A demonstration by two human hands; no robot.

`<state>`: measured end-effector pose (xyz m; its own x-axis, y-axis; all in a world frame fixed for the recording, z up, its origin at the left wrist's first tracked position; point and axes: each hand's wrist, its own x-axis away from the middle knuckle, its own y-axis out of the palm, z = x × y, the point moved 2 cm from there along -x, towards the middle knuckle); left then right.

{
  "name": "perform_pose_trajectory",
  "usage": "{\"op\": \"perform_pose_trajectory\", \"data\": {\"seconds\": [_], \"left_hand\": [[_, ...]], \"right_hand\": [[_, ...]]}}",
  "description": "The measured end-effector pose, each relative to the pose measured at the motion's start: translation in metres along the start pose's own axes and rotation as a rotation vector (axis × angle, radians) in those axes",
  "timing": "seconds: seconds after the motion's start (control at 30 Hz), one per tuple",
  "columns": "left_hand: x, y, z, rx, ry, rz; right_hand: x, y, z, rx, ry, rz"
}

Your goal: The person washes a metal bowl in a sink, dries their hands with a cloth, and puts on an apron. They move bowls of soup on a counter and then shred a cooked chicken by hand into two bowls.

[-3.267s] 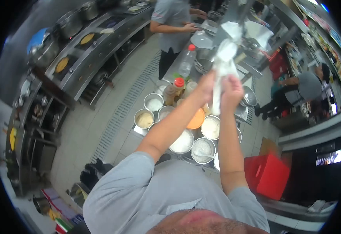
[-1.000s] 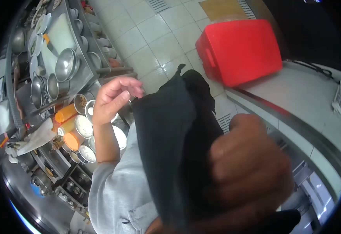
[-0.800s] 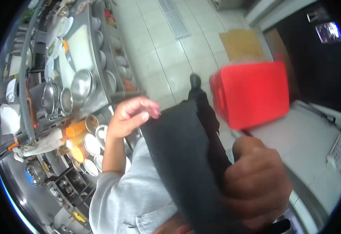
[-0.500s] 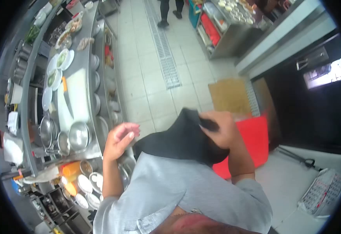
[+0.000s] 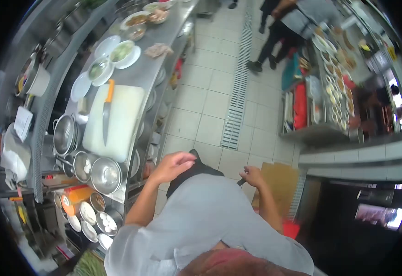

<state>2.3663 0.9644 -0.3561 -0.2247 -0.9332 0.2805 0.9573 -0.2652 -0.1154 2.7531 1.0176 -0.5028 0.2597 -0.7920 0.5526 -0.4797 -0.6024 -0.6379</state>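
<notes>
My left hand [image 5: 174,166] is held above the black cloth [image 5: 194,174] at my waist, its fingers apart and nothing in it. Further right, my right hand [image 5: 253,177] has its fingers bent together, with a small dark piece showing by the fingertips; what it is stays unclear. On the counter to the left, a knife [image 5: 105,120] with an orange handle lies on a white cutting board [image 5: 126,115]. Metal bowls [image 5: 105,175] stand at the near end of the board, and plates and bowls of food [image 5: 122,51] beyond it.
The metal counter [image 5: 148,73] runs along my left. A floor drain [image 5: 236,99] crosses the tiles ahead. Brown cardboard [image 5: 279,186] lies at the right. A person [image 5: 279,34] stands by another counter [image 5: 313,132] holding many small cups.
The view has swung to the right. The black cloth, lifted and spread by my right hand before, now hangs lower. My right hand is farther from my body, and a co-worker shows more fully.
</notes>
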Motion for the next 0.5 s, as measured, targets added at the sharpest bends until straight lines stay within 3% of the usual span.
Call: {"op": "perform_pose_trajectory", "data": {"seconds": [0.27,0.5], "left_hand": [[-0.115,-0.081,0.049,-0.162,0.151,-0.009],[-0.167,-0.142,0.028,0.048,0.023,0.246]], "right_hand": [[-0.126,-0.066,-0.082,0.109,-0.102,-0.055],[-0.264,-0.103,-0.174,0.122,-0.355,-0.087]]}}
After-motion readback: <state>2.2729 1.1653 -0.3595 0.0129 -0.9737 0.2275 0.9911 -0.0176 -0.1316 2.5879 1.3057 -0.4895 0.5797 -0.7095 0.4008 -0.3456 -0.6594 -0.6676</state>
